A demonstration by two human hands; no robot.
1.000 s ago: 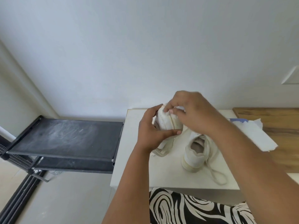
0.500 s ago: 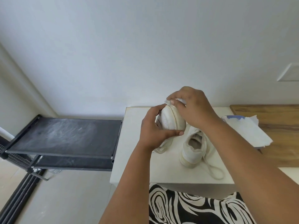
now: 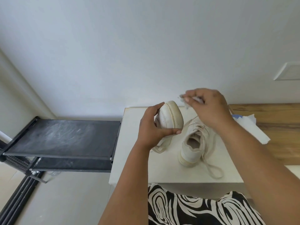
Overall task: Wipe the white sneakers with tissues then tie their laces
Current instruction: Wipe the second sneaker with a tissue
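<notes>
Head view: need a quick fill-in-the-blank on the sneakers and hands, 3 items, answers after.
1. The left hand holds one sneaker tipped up with its ____ end raised.
2. The right hand pinches a crumpled ____ above the white table.
3. The second sneaker stands on the table with its laces ____.

Missing words: toe; tissue; untied

Head view, single: you look from your own head, forward and steeply down, wide-angle, close over both forearms. Left hand (image 3: 151, 127) sits just left of centre, right hand (image 3: 209, 108) just beyond it to the right. Wall fills the upper half beyond the hands.
</notes>
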